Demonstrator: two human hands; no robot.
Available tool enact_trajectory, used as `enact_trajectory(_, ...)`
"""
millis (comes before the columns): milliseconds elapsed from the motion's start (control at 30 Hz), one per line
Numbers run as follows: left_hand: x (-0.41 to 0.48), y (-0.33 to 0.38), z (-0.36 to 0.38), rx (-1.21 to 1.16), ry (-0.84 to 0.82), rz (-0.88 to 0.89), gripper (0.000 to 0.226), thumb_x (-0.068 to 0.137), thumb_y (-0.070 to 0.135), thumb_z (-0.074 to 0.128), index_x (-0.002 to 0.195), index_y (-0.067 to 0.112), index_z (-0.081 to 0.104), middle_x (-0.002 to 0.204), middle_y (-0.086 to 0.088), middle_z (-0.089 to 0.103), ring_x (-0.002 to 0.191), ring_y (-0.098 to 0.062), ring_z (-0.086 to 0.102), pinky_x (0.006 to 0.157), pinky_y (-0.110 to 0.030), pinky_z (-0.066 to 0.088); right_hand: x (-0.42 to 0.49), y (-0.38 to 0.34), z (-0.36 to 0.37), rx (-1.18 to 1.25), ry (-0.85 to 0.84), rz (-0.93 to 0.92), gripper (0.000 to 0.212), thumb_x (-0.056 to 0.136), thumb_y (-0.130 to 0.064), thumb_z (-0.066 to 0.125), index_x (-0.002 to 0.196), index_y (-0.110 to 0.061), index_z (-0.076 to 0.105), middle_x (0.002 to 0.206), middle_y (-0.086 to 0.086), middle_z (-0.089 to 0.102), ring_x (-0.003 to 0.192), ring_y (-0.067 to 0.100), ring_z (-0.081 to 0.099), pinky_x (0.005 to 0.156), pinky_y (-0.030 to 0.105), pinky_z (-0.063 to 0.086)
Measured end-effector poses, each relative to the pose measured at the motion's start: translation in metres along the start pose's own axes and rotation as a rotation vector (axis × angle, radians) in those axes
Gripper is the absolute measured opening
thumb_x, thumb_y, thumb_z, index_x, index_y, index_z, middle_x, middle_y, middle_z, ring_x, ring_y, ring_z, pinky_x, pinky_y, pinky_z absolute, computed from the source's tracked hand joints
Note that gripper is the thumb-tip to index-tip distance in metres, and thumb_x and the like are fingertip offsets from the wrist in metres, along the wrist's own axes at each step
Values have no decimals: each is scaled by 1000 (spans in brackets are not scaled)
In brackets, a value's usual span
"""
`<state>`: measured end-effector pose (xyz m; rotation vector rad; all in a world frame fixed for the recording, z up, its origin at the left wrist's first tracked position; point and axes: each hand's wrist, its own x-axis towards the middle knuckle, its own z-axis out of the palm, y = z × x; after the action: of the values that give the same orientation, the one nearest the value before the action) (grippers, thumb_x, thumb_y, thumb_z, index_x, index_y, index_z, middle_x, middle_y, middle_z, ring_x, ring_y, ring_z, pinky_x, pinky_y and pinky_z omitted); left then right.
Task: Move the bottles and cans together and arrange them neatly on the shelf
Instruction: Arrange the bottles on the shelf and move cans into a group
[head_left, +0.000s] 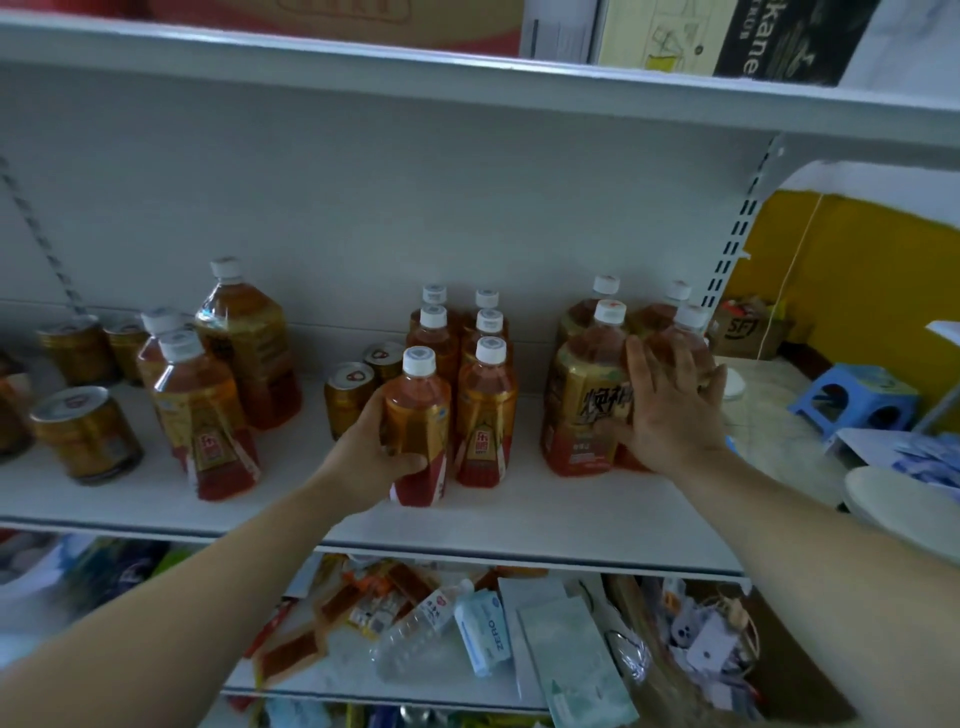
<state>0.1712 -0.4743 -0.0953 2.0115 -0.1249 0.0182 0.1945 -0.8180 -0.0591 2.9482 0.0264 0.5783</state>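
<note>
White shelf (156, 499), centre frame: left hand (363, 457) gripping small amber bottle (418, 415); right hand (670, 410), fingers straight, pressed flat against large bottles (587, 395) right of centre

left hand (363, 457) grips bottle (418, 415); right hand (670, 405) presses jug (589, 400).

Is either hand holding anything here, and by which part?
The left hand grips a small bottle round its lower body. The right hand holds nothing; its straight fingers press on the large bottles.
</note>
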Motion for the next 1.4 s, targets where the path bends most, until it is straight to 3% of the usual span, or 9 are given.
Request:
enact_trajectory(133, 14, 2, 2, 2, -36, 11, 91, 74, 5, 76, 136, 44, 22, 104, 35, 50, 93, 20, 52, 76, -7, 40, 4, -10, 8, 45, 5, 61, 110, 80, -63, 59, 150, -22, -14, 162, 5, -1, 145, 27, -18, 107, 71, 2)
enact_trajectory(267, 27, 5, 4, 8, -63, -32, 99, 78, 7, 73, 147, 34, 8, 116, 20, 49, 112, -6, 47, 97, -32, 40, 4, -10, 14, 44, -5, 84, 111, 79, -65, 58, 148, -23, -18, 163, 7, -1, 142, 24, -24, 106, 71, -2)
enact_trajectory(433, 33, 9, 4, 71, -90, -59, 103, 78, 13, 74, 148, 32, 0, 127, 6, 49, 115, -13, 48, 96, -34, 40, 5, -14, 7, 63, -62, 96, 112, 81, -64, 57, 147, -22, -23, 162, 3, -8, 142, 25, -28, 107, 70, -2)
enact_trajectory(600, 28, 27, -10, 214, -114, -96, 108, 73, 18, 79, 149, 23, 3, 129, 0, 50, 117, -22, 50, 97, -35, 41, 13, -21, -39, 67, -91, 122, 98, 71, -62, 66, 147, -21, 18, 152, 8, 28, 143, 32, 9, 109, 60, 18)
enact_trajectory(733, 8, 54, -41, 374, -40, -23, 62, 77, 26, 75, 131, 24, 47, 123, -1, 59, 109, -7, 57, 99, -37, 44, 36, -45, -89, 118, 76, 79, 84, 76, -65, 54, 139, -13, 34, 138, 15, 39, 129, 35, 34, 98, 51, 34)
enact_trajectory(867, -21, 62, -85, 461, 36, -66, 71, 81, 29, 71, 142, 17, 37, 139, -8, 47, 123, -22, 47, 102, -30, 36, 46, -98, -113, 143, 71, -101, 83, 80, -63, 54, 145, -17, 28, 145, 13, 35, 135, 34, 27, 107, 47, 28)
enact_trajectory(1133, -79, 18, -196, 428, 129, -110, 31, 83, 31, 67, 110, 39, 54, 108, 6, 61, 82, -5, 58, 66, -20, 45, 38, -253, -122, 255, -87, -279, 77, 84, -64, 50, 143, -18, 34, 144, 10, 39, 131, 32, 35, 101, 43, 35)
enact_trajectory(1267, -83, -20, -261, 613, 147, -223, 57, 82, 36, 66, 134, 25, 46, 133, -3, 54, 108, -19, 56, 82, -26, 42, 32, -337, -117, 422, -210, -271, 79, 79, -66, 56, 142, -22, 37, 142, 8, 46, 125, 29, 46, 89, 38, 42)
enact_trajectory(1400, -67, -56, -305, 733, 52, -196, 52, 83, 39, 61, 131, 22, 48, 127, -7, 57, 104, -22, 56, 79, -30, 42, 24, -405, -100, 834, -354, -262, 70, 71, -52, 73, 132, -33, 44, 119, -4, 61, 107, 20, 60, 85, 34, 50)
